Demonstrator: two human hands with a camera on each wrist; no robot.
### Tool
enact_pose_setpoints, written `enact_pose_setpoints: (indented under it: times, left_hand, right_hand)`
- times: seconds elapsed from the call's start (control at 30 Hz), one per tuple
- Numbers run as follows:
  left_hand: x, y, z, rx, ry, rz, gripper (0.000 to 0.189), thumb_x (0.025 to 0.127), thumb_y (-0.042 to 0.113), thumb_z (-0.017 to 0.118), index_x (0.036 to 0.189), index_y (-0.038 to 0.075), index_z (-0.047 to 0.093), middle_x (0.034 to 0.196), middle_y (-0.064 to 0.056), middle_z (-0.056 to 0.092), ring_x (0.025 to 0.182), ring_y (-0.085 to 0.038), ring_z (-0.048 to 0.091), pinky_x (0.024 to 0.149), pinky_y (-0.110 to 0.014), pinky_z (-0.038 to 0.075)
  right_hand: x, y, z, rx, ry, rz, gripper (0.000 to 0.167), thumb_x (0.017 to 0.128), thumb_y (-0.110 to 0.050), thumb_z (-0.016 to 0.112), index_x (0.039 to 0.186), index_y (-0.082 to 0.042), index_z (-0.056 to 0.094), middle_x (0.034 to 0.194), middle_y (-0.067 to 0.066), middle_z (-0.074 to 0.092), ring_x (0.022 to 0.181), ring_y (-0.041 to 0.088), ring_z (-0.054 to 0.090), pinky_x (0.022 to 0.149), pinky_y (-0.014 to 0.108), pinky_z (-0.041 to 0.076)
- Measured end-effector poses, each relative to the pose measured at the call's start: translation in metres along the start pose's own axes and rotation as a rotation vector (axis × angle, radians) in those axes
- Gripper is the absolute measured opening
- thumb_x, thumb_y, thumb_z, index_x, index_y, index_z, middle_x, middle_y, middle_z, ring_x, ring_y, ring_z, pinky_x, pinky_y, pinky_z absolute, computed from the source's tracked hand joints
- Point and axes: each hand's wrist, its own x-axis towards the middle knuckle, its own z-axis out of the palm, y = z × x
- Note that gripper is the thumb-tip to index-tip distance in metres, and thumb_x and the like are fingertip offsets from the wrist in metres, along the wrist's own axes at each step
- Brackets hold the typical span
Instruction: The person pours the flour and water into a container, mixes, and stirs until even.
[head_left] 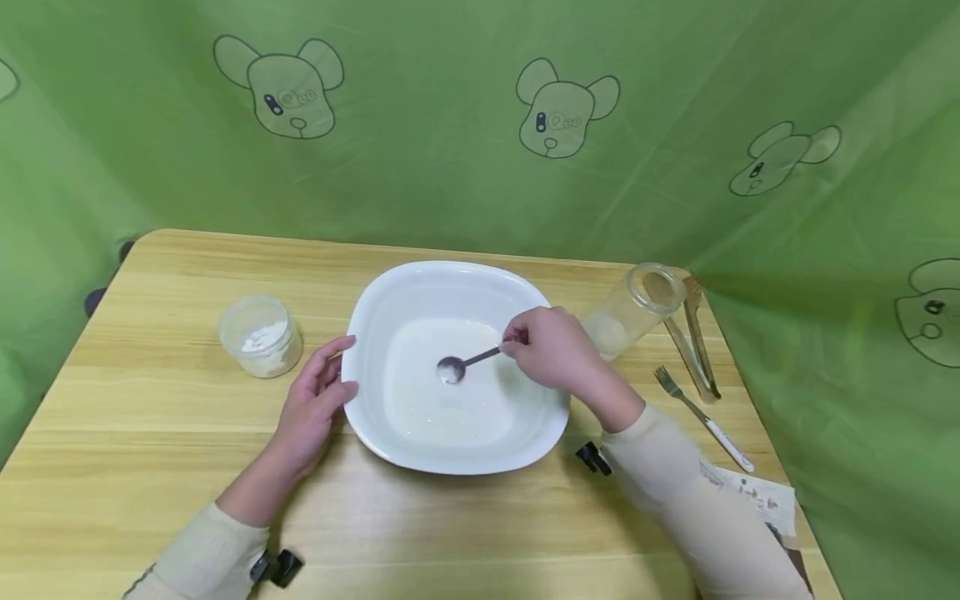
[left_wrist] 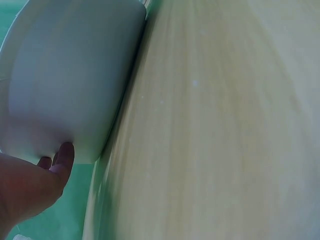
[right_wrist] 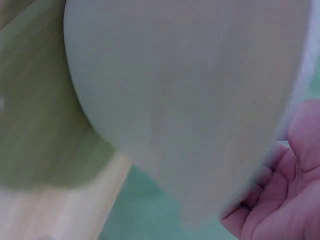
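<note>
A white basin stands mid-table, a few small specks showing on its pale floor. My left hand holds its left side, with thumb and index fingertip at the rim. In the left wrist view, fingers rest against the basin's outer wall. Over the basin, my right hand pinches the dark handle of a metal spoon, whose bowl carries some white powder. The right wrist view shows the basin's outside with the right hand beyond its rim; the spoon is hidden there.
Left of the basin is a clear tub of white powder. At right stand a clear jar with pale contents, metal tongs, a fork and a printed packet. Green cloth hangs behind the table.
</note>
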Motion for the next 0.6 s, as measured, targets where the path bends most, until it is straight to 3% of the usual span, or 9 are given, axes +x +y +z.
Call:
enact_pose_setpoints:
  times: [0.17, 0.3, 0.37, 0.53, 0.6]
  left_hand:
    - [0.000, 0.000, 0.002, 0.000, -0.001, -0.013, 0.058, 0.090, -0.010, 0.051, 0.147, 0.000, 0.040, 0.144, -0.026, 0.046, 0.126, -0.031, 0.050, 0.094, -0.032, 0.053]
    - [0.000, 0.000, 0.002, 0.007, 0.008, -0.020, 0.058, 0.091, -0.010, 0.051, 0.147, 0.001, 0.041, 0.144, -0.024, 0.047, 0.127, -0.031, 0.049, 0.095, -0.032, 0.053]
    - [0.000, 0.001, 0.001, 0.014, 0.016, -0.019, 0.058, 0.091, -0.010, 0.050, 0.147, 0.002, 0.041, 0.144, -0.023, 0.047, 0.127, -0.031, 0.050, 0.094, -0.032, 0.053]
    - [-0.001, 0.002, 0.000, 0.023, 0.009, -0.017, 0.059, 0.091, -0.009, 0.050, 0.147, 0.001, 0.040, 0.144, -0.024, 0.047, 0.125, -0.031, 0.051, 0.093, -0.032, 0.054]
    - [-0.001, 0.002, -0.001, 0.024, 0.008, -0.018, 0.059, 0.091, -0.009, 0.050, 0.148, 0.002, 0.040, 0.144, -0.023, 0.047, 0.125, -0.031, 0.051, 0.094, -0.034, 0.053]
  right_hand:
    - [0.005, -0.007, 0.009, 0.062, -0.120, -0.070, 0.006, 0.088, -0.015, 0.074, 0.083, -0.014, 0.077, 0.068, -0.007, 0.063, 0.064, 0.013, 0.055, 0.062, 0.031, 0.048]
    - [0.007, -0.008, 0.011, 0.049, -0.021, -0.034, 0.008, 0.088, -0.014, 0.074, 0.080, -0.014, 0.076, 0.065, -0.007, 0.061, 0.061, 0.014, 0.054, 0.060, 0.031, 0.047]
    - [0.009, -0.008, 0.013, 0.049, -0.012, -0.045, 0.009, 0.090, -0.015, 0.072, 0.082, -0.014, 0.076, 0.066, -0.007, 0.061, 0.061, 0.014, 0.054, 0.060, 0.031, 0.047]
    - [0.007, -0.009, 0.014, 0.054, -0.208, -0.104, 0.008, 0.089, -0.015, 0.073, 0.083, -0.014, 0.077, 0.067, -0.007, 0.061, 0.064, 0.013, 0.053, 0.062, 0.029, 0.047]
    - [0.005, -0.011, 0.010, 0.029, -0.203, -0.076, 0.008, 0.088, -0.015, 0.074, 0.080, -0.015, 0.077, 0.067, -0.007, 0.062, 0.064, 0.014, 0.054, 0.062, 0.030, 0.048]
